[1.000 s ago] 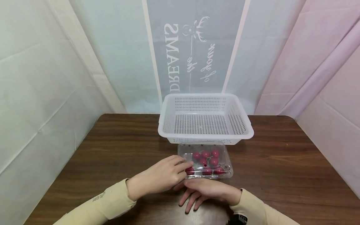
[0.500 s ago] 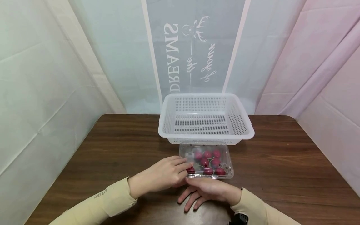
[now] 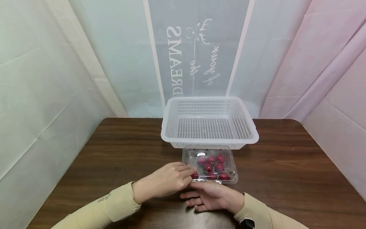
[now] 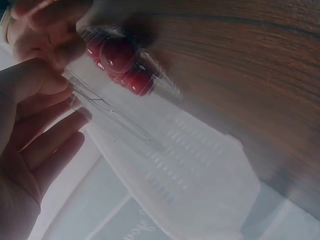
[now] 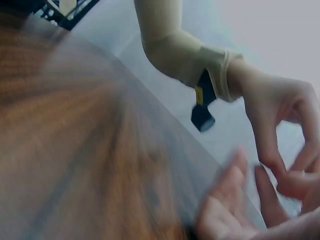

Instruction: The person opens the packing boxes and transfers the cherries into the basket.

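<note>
A clear plastic clamshell box (image 3: pixel 191 156) of red cherries (image 3: pixel 211 159) lies on the table, its lid down over the fruit. My left hand (image 3: pixel 167 180) pinches the box's front left corner between thumb and fingers; the left wrist view shows the thumb (image 4: pixel 45 80) right at the clear rim (image 4: pixel 110 112). My right hand (image 3: pixel 215 196) is at the box's front edge, palm partly turned up. Its thumb side meets the edge beside the left hand, while its other fingers (image 3: pixel 193 202) stretch loosely to the left below. The right wrist view shows both hands close together, with the box hidden there.
A white perforated plastic basket (image 3: pixel 210 140) stands right behind the box, near the table's back edge. The brown wooden table (image 3: pixel 128 146) has bare surface on both sides. Pale cloth curtains (image 3: pixel 51 79) surround it. A dark wrist device (image 3: pixel 247 223) sits at the right sleeve.
The box has shifted slightly to the right, its cherries resettling. My left hand has followed it a little. The right hand's palm has turned further up, its lower fingers lifting.
</note>
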Available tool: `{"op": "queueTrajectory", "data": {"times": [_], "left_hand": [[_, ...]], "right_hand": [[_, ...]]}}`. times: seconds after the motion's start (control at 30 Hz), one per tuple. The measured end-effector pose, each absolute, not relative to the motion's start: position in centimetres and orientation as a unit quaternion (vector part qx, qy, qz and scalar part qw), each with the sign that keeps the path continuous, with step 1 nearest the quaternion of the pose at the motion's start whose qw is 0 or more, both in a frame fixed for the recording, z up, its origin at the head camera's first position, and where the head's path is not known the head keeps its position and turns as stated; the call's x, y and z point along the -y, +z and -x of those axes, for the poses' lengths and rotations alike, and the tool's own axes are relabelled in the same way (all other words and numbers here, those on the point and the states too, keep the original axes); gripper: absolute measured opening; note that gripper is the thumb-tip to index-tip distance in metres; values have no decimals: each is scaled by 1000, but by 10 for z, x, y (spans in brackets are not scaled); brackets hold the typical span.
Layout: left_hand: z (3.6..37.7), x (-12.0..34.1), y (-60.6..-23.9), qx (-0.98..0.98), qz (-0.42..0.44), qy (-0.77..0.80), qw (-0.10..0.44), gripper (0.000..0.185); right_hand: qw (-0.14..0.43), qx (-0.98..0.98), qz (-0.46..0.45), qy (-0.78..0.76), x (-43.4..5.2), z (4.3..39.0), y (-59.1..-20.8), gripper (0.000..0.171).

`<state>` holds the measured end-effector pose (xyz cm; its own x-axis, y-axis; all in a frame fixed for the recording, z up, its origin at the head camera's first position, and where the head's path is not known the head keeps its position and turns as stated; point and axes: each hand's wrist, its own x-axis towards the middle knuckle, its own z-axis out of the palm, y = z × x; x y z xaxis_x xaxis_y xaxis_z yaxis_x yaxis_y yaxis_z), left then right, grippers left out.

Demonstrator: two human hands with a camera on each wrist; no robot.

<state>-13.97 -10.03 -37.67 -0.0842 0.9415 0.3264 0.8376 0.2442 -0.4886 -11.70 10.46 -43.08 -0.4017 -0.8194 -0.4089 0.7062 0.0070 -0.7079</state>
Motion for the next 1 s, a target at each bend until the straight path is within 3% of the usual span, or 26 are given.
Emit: {"op": "queueTrajectory", "data": {"times": [0.2,0.6,1.0], "left_hand": [[140,100,-376,728,611,98,295,7],[138,100,-376,740,604,82,283,8],[138,98,-378,734,607,75,294,9]], "right_hand": [[501,-477,7,-722,-102,111,-428,17],[540,-455,11,-709,-101,116,-425,18],[537,-456,20,-709,-101,115,-426,22]]}}
